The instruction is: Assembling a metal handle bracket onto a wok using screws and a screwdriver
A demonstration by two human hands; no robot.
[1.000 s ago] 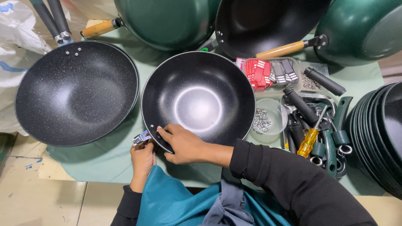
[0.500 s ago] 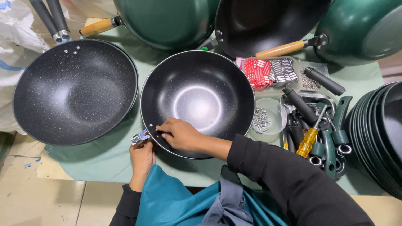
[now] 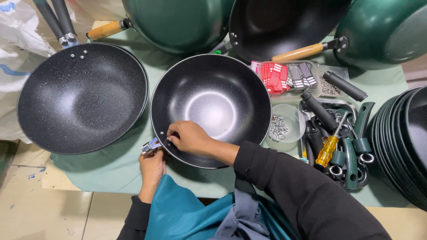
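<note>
Two hands meet at the near-left rim of the middle wok [image 3: 213, 106]. Right hand [image 3: 189, 137] lies inside the bowl, fingers curled close together, tips pressed to the wall at the small rim holes; whether something tiny is pinched under them I cannot tell. Left hand [image 3: 152, 165] is below the rim on the outside, fingers closed round a small silvery bracket [image 3: 150, 145] that it holds against the wok's outer edge, opposite the right fingertips. Against the views a second and half a second back, little has shifted: both hands keep the same hold, the right has crept slightly along the wall, the wok sits a touch differently in view. I judge the bracket fitting is mid-way, not finished. Outward: the wok rests on a green cloth [image 3: 111, 169]. Left, a second speckled wok [image 3: 80, 95] with handle fitted. Right, a clear bowl of screws [image 3: 280, 126], a yellow screwdriver [image 3: 329, 149], dark handles [image 3: 320, 111], stacked pans [image 3: 404, 142].
</note>
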